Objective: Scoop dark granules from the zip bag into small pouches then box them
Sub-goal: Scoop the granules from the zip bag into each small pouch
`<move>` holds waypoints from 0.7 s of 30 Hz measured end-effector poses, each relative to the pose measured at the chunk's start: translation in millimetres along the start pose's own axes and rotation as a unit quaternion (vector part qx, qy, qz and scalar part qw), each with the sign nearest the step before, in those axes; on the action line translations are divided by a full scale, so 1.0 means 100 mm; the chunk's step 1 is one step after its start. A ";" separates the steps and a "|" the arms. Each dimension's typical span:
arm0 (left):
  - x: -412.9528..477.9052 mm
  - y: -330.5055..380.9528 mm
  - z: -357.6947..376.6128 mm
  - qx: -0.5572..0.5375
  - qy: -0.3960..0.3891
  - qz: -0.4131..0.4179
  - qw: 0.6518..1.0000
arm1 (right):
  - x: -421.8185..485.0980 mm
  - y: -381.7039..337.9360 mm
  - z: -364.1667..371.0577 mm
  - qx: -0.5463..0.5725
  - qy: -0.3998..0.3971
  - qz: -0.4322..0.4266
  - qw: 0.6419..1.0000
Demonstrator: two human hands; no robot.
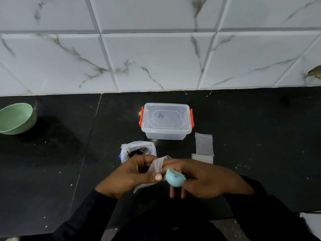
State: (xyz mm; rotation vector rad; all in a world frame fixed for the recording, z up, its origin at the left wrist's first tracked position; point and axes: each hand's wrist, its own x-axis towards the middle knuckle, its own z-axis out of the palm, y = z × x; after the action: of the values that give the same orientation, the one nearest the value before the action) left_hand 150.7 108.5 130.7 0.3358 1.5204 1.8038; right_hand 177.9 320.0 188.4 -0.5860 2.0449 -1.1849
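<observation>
My left hand (pixel 126 176) pinches a small clear pouch (pixel 157 166) above the black counter. My right hand (pixel 206 180) grips a light blue scoop (pixel 174 177) and also touches the top of the pouch. Just behind my hands stands the open zip bag (pixel 137 148) with dark granules inside. A clear plastic box (pixel 166 120) with orange latches sits further back, its lid on. Spare empty pouches (pixel 204 146) lie flat to the right of the bag.
A green bowl (pixel 17 119) sits at the far left of the black counter (pixel 52 162). A marble-patterned tiled wall (pixel 156 49) rises behind the counter. The counter's front edge runs just below my forearms.
</observation>
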 end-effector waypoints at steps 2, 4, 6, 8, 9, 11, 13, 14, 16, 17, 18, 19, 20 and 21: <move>-0.04 -0.06 -0.03 0.009 0.026 0.001 1.000 | -0.02 0.03 0.01 0.012 0.001 -0.025 1.000; -0.11 -0.12 -0.09 0.019 0.065 0.004 0.998 | -0.02 0.06 0.04 0.042 0.032 -0.036 0.998; -0.20 -0.18 -0.17 0.011 0.121 0.018 0.992 | -0.01 0.06 0.05 0.097 0.103 -0.032 0.989; -0.29 -0.24 -0.28 -0.003 0.195 0.027 0.981 | 0.03 0.05 0.00 0.122 0.183 0.004 0.976; -0.34 -0.28 -0.34 -0.006 0.224 0.031 0.974 | 0.05 0.05 -0.03 0.112 0.218 0.035 0.969; -0.38 -0.36 -0.45 0.000 0.263 0.039 0.964 | 0.10 0.12 -0.09 0.080 0.262 0.102 0.956; -0.38 -0.42 -0.55 0.019 0.290 0.051 0.955 | 0.19 0.26 -0.11 0.045 0.242 0.157 0.957; -0.35 -0.43 -0.57 0.024 0.304 0.055 0.951 | 0.23 0.34 -0.11 0.025 0.220 0.179 0.959; -0.30 -0.48 -0.65 0.027 0.339 0.057 0.939 | 0.38 0.44 -0.07 -0.030 0.182 0.213 0.960; -0.28 -0.51 -0.68 0.034 0.351 0.056 0.934 | 0.46 0.46 -0.04 -0.056 0.177 0.224 0.957; -0.25 -0.53 -0.70 0.044 0.360 0.055 0.930 | 0.53 0.49 -0.01 -0.076 0.180 0.229 0.954; -0.21 -0.56 -0.72 0.059 0.366 0.055 0.927 | 0.60 0.50 0.02 -0.093 0.184 0.227 0.952; -0.17 -0.58 -0.73 0.079 0.372 0.053 0.923 | 0.66 0.52 0.06 -0.114 0.184 0.221 0.951; -0.13 -0.58 -0.74 0.103 0.375 0.057 0.919 | 0.73 0.55 0.08 -0.140 0.184 0.209 0.950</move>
State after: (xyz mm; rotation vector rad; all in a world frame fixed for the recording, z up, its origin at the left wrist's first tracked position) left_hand 135.2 46.3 60.2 -0.2164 2.2607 1.9785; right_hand 134.0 292.8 113.0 -0.0388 2.5168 -0.7967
